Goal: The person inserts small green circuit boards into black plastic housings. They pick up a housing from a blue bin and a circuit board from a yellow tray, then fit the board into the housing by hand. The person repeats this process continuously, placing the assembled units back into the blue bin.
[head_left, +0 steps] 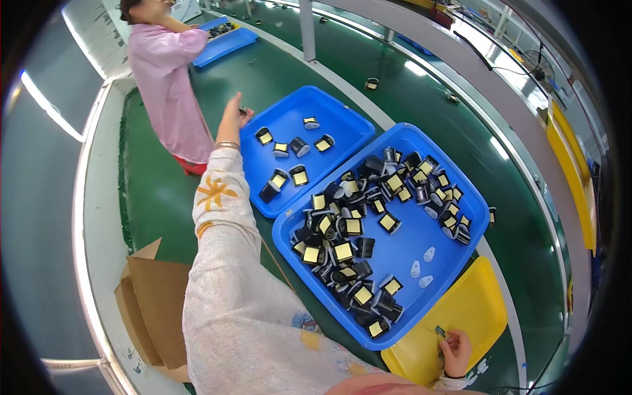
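My left hand (232,122) is stretched out over the left edge of the far blue tray (342,155). Its fingers are closed on a small dark piece too small to name. At the lower right my right hand (455,353) pinches a small green circuit board (440,332) with thin wires, above the yellow tray (484,296). Several black parts with pale yellow square faces, one of them this black part (299,175), lie scattered in the far tray. The nearer blue tray (408,316) holds a heap of the same parts and three loose white teardrop-shaped pieces (415,268).
Small white pieces (482,366) lie beside the yellow tray. An open cardboard box (155,309) stands at the lower left. A person in a pink top (164,85) works at the far left near another blue tray (227,46). Black parts (372,83) sit along the green line beyond the rail.
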`<state>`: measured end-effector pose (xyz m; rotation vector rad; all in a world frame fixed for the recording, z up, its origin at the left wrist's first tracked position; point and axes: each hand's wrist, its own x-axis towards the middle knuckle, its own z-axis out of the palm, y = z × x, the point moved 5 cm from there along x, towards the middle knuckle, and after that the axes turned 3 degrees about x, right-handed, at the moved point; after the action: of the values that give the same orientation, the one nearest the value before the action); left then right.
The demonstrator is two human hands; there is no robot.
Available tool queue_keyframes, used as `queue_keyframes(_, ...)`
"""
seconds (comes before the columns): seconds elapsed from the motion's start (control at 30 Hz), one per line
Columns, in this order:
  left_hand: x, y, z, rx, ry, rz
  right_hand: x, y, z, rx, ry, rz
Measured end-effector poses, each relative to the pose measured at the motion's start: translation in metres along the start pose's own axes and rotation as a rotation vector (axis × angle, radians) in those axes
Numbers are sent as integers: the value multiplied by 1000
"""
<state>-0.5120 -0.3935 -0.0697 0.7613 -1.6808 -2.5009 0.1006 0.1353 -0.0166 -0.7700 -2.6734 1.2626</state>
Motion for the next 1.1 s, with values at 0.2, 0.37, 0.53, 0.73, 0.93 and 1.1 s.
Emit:
queue_keyframes(0.2,34,14,-27,829,121,437,3,-9,4,-47,-57,-24)
queue_keyframes(0.37,-106,-2,66,1645,101,904,-5,-26,6,-216,-75,-94)
queue_keyframes(0.53,-331,-42,135,1330,-629,1595,10,-1,9,-164,-234,17)
queue_keyframes(0.73,-479,-181,113,1620,-1190,1152,25,-52,18,-242,-71,-358)
queue_keyframes(0.93,-509,-222,128,1447,-1233,1194,18,-43,36,-261,-232,-472)
queue_keyframes(1.1,-512,-230,141,1558,-1331,1179,14,-39,33,-209,-239,-488)
